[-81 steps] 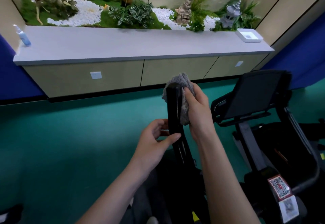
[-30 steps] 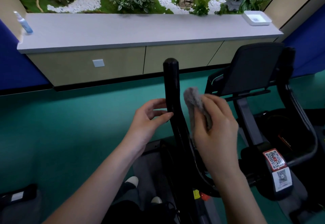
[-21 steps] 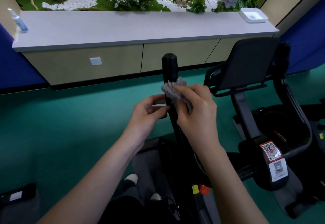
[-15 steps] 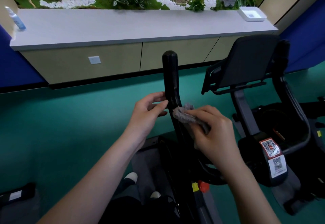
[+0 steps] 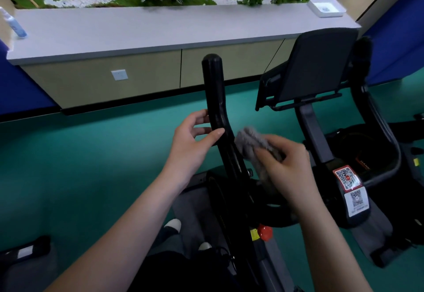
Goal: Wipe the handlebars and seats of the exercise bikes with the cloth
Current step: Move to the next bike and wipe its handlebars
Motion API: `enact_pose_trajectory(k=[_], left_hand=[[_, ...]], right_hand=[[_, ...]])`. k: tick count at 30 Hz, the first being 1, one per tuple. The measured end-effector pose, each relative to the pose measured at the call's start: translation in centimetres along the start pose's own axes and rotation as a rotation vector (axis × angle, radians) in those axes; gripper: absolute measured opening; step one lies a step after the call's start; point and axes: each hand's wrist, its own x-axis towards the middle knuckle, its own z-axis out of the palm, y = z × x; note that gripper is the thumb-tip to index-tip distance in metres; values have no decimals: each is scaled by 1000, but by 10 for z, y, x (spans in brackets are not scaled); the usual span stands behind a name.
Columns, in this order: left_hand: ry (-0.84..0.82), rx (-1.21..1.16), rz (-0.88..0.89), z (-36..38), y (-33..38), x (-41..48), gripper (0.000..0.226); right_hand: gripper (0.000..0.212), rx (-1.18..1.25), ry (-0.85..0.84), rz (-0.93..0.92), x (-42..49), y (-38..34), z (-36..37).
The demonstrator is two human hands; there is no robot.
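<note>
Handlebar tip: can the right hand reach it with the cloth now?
Probably yes: the right hand holds the cloth just beside the handlebar, the left hand grips lower down, and the tip stands bare above both.

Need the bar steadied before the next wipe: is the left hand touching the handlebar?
Touching. The head view shows the left hand with its thumb laid across the handlebar and its fingers behind it.

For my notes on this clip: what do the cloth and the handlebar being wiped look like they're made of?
The cloth is grey and fuzzy, bunching softly in the right hand: probably microfibre or terry. The handlebar is black, smooth and semi-gloss, with faint highlights along its curve and a rounded end: likely rubber or plastic coating; its core is hidden.
</note>
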Motion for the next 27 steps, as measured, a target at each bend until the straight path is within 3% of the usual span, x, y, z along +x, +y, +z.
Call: enact_pose_trajectory(k=[4, 9, 13, 17, 24, 27], left_hand=[[10, -10, 8, 3, 1, 0, 36], [26, -21, 4, 5, -1, -1, 39], [49, -35, 3, 7, 0, -3, 42], [68, -50, -11, 10, 0, -7, 41], [138, -131, -57, 13, -4, -23, 31], [142, -132, -81, 15, -11, -39, 35]], right_hand=[[19, 77, 49, 57, 32, -4, 21], [17, 25, -38, -4, 23, 0, 20], [11, -52, -181, 47, 4, 14, -5], [15, -1, -9, -1, 7, 9, -7], [23, -68, -79, -115, -24, 13, -10], [18, -39, -12, -130, -16, 14, -16]])
